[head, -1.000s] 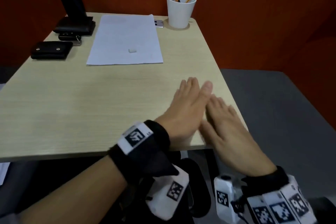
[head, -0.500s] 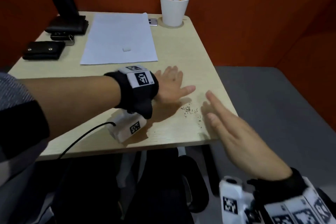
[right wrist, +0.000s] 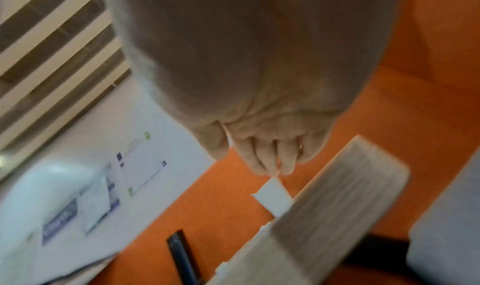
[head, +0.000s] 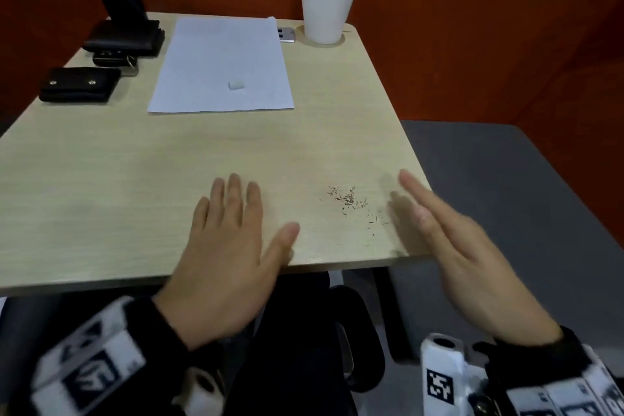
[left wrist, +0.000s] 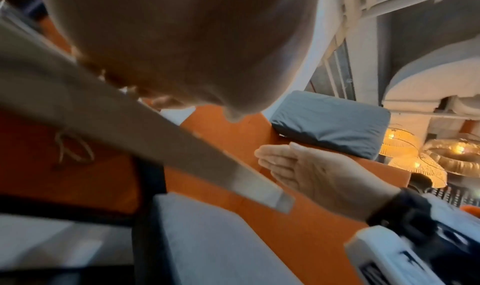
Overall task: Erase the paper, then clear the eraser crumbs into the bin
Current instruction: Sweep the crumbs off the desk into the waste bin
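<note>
Crumbs lie between my two hands.
My left hand (head: 229, 246) lies flat on the table (head: 101, 179), fingers straight; my right hand (head: 466, 246) stands edgewise, empty, beside the eraser crumbs (head: 347, 199).

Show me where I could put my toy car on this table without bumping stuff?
Free patch: the bare wood between the paper and the left hand, running out to the table's left edge. Another: right of the paper, below the white cup. Crowded: the far left corner with the black pouches, and the near right corner, where eraser crumbs lie beside the right hand.
</note>
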`<state>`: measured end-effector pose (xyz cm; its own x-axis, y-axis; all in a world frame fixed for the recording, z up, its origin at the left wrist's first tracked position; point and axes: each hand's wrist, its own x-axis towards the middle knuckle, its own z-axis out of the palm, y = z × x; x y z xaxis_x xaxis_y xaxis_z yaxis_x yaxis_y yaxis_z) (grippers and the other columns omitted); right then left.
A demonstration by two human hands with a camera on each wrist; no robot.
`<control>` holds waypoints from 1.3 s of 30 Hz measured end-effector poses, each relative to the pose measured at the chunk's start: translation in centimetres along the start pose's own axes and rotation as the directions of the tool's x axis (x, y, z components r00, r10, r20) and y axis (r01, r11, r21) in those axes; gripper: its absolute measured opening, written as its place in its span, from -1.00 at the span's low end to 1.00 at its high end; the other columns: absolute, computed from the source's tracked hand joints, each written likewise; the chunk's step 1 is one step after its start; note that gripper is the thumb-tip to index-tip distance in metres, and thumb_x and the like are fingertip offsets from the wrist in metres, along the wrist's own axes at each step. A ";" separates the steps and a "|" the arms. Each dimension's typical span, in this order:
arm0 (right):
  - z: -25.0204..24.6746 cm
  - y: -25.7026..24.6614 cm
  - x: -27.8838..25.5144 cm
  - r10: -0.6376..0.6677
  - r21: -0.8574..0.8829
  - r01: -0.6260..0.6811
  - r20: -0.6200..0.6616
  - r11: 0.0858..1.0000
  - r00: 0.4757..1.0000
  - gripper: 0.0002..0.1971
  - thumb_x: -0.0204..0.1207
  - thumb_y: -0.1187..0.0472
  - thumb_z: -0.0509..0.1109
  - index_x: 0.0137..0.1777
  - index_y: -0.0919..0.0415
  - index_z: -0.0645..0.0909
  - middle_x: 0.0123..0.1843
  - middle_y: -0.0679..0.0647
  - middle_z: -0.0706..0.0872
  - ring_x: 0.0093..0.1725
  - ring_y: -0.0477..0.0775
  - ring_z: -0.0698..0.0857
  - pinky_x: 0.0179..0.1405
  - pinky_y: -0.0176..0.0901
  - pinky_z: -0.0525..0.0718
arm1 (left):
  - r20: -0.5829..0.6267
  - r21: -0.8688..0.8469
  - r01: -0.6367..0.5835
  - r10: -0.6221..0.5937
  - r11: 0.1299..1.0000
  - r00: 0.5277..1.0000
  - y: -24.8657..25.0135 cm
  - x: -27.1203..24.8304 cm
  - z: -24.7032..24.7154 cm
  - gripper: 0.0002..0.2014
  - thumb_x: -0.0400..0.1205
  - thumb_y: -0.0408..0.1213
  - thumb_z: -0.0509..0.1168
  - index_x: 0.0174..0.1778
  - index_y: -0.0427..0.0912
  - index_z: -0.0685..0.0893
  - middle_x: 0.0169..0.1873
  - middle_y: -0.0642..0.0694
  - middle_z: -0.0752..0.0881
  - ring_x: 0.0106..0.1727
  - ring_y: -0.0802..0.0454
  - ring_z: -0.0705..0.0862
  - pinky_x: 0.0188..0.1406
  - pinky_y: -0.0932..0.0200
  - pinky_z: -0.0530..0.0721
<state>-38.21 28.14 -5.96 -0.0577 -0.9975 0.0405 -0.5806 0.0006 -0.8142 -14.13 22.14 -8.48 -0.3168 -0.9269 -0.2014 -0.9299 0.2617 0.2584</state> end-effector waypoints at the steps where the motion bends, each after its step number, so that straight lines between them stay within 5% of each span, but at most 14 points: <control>1: -0.1 0.6 0.1 -0.009 -0.077 0.004 -0.066 0.997 0.998 -0.49 0.66 -0.08 0.04 0.62 -0.14 0.25 0.51 -0.50 0.26 0.37 -0.76 0.20 0.25 -0.83 0.13 | -0.009 0.069 0.045 -0.045 0.997 0.999 0.9 -0.1 0.7 -0.04 0.44 0.39 -0.57 0.68 -0.19 -0.26 0.68 -0.15 -0.29 0.67 -0.04 -0.38 0.65 -0.10 -0.30; 8: 1.7 2.3 2.5 0.057 -0.391 -0.081 -0.072 0.917 0.996 -0.46 0.75 0.04 -0.04 0.70 0.14 0.05 0.72 0.01 0.07 0.67 -0.18 0.01 0.64 -0.26 -0.05 | -0.040 -0.150 -0.090 0.085 0.985 0.996 10.0 5.2 1.8 -0.08 0.56 0.35 -0.43 0.67 -0.31 -0.22 0.68 -0.22 -0.25 0.68 -0.10 -0.35 0.65 -0.10 -0.33; 11: 3.3 1.9 2.5 -0.075 -0.506 0.080 0.030 0.859 0.997 -0.45 0.74 -0.01 -0.08 0.71 0.00 -0.06 0.74 -0.04 0.02 0.70 -0.11 -0.04 0.68 0.03 0.04 | -0.022 -0.427 -0.220 0.234 0.877 0.972 11.5 5.9 0.5 -0.20 0.65 0.26 -0.37 0.68 -0.23 -0.25 0.68 -0.10 -0.28 0.66 0.07 -0.38 0.65 0.06 -0.35; 15: 3.6 -0.8 -0.1 -0.091 -0.185 0.129 0.202 0.974 0.975 -0.48 0.73 -0.08 -0.08 0.68 -0.16 0.01 0.68 -0.33 0.11 0.62 -0.43 0.02 0.65 -0.23 0.05 | -0.052 -0.421 -0.289 0.296 0.860 0.954 9.1 6.2 -1.7 -0.12 0.49 0.33 -0.42 0.69 -0.12 -0.23 0.67 0.02 -0.30 0.65 0.16 -0.39 0.67 0.08 -0.30; 17: 2.8 -1.0 -0.4 -0.016 -0.074 0.023 0.089 0.997 0.996 -0.50 0.73 -0.06 -0.01 0.66 -0.19 0.10 0.61 -0.37 0.27 0.53 -0.50 0.20 0.58 -0.31 0.20 | -0.030 -0.271 -0.255 0.256 0.928 0.966 7.3 7.3 -2.0 -0.15 0.55 0.30 -0.42 0.70 -0.15 -0.15 0.69 -0.09 -0.23 0.68 0.03 -0.33 0.68 -0.01 -0.22; 20: 1.0 0.2 1.5 0.025 -0.202 -0.050 -0.123 0.978 0.992 -0.52 0.74 0.05 0.04 0.65 -0.06 0.20 0.53 -0.18 0.46 0.38 -0.38 0.40 0.34 -0.43 0.34 | 0.116 -0.102 -0.158 0.169 0.982 0.979 6.4 8.4 -1.9 -0.12 0.54 0.34 -0.46 0.70 -0.18 -0.14 0.69 -0.20 -0.21 0.69 -0.11 -0.30 0.68 -0.13 -0.19; 23: 0.4 0.9 3.5 0.078 -0.302 -0.098 -0.078 0.948 0.994 -0.48 0.75 0.07 0.02 0.69 0.06 0.10 0.66 -0.05 0.28 0.59 -0.16 0.27 0.55 -0.24 0.23 | 0.178 -0.016 -0.220 0.220 0.975 0.959 6.9 7.8 -1.1 -0.16 0.60 0.30 -0.42 0.69 -0.22 -0.22 0.68 -0.17 -0.28 0.68 -0.01 -0.35 0.67 -0.10 -0.28; 26: 1.0 1.4 4.5 0.103 -0.381 -0.092 0.009 0.920 0.995 -0.44 0.75 0.02 -0.05 0.71 0.08 -0.02 0.73 -0.04 0.05 0.68 -0.17 -0.01 0.64 -0.24 -0.08 | 0.213 -0.148 -0.364 0.389 0.920 0.896 6.1 6.5 -1.1 -0.14 0.54 0.29 -0.43 0.71 -0.16 -0.10 0.70 -0.04 -0.16 0.68 0.18 -0.24 0.68 0.10 -0.23; 29: 1.8 1.0 3.9 0.050 -0.442 0.022 0.150 0.897 0.987 -0.42 0.74 -0.08 -0.13 0.71 0.01 -0.13 0.73 -0.15 -0.13 0.65 -0.30 -0.21 0.61 -0.35 -0.25 | 0.150 -0.539 -0.294 0.434 0.789 0.889 4.2 5.2 -2.1 -0.16 0.56 0.40 -0.34 0.54 0.00 0.46 0.57 0.11 0.40 0.59 0.25 0.32 0.62 0.20 0.19; 33: 0.5 0.0 1.2 0.061 -0.119 -0.033 0.241 0.992 0.969 -0.54 0.69 -0.20 0.01 0.59 -0.34 0.24 0.61 -0.41 0.25 0.58 -0.48 0.13 0.61 -0.35 0.04 | -0.079 -0.806 -0.216 0.261 0.551 0.962 2.5 4.8 -3.8 -0.26 0.58 0.29 -0.22 0.42 -0.02 0.61 0.38 0.24 0.59 0.32 0.47 0.56 0.33 0.56 0.40; 36: -0.6 0.5 1.5 0.018 -0.096 -0.018 0.009 0.995 1.000 -0.58 0.70 -0.12 0.09 0.53 -0.19 0.43 0.46 -0.33 0.53 0.41 -0.46 0.42 0.48 -0.39 0.33 | -0.062 -0.726 -0.144 0.146 0.672 0.987 2.2 5.9 -4.7 -0.39 0.67 0.22 -0.17 0.30 -0.03 0.63 0.28 0.06 0.66 0.22 0.21 0.62 0.13 0.59 0.36; 37: -0.3 0.5 1.8 0.026 -0.192 -0.030 -0.024 0.981 0.999 -0.54 0.70 -0.09 0.08 0.59 -0.12 0.34 0.52 -0.27 0.47 0.40 -0.47 0.37 0.43 -0.54 0.27 | 0.002 -0.662 -0.105 0.143 0.742 0.990 2.4 6.0 -5.2 -0.68 0.69 0.19 -0.16 -0.02 0.16 0.43 0.00 0.15 0.52 0.05 0.27 0.43 0.09 0.50 0.40; 38: 0.2 0.3 2.0 0.036 -0.286 -0.035 -0.001 0.958 0.999 -0.48 0.70 -0.08 0.06 0.65 -0.05 0.22 0.59 -0.20 0.38 0.45 -0.45 0.28 0.41 -0.63 0.16 | 0.010 -0.553 -0.120 0.150 0.825 0.989 2.6 6.4 -5.1 -0.39 0.71 0.18 -0.16 0.24 -0.38 0.31 0.41 -0.22 0.35 0.50 -0.18 0.31 0.19 0.35 0.45; 39: 0.9 0.3 2.0 0.044 -0.362 -0.017 0.067 0.932 0.997 -0.43 0.71 -0.10 0.01 0.69 -0.01 0.10 0.67 -0.15 0.23 0.54 -0.42 0.14 0.45 -0.64 0.01 | 0.085 -0.403 -0.158 0.209 0.901 0.974 2.8 6.6 -5.0 -0.44 0.72 0.15 -0.13 0.31 -0.19 0.53 0.36 -0.31 0.55 0.42 -0.22 0.48 0.39 0.16 0.41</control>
<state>-37.78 26.07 -6.63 -0.0289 -0.9990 -0.0340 -0.8339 0.0429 -0.5502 -17.89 15.40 -4.34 -0.5185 -0.8255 -0.2231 -0.7131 0.2735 0.6455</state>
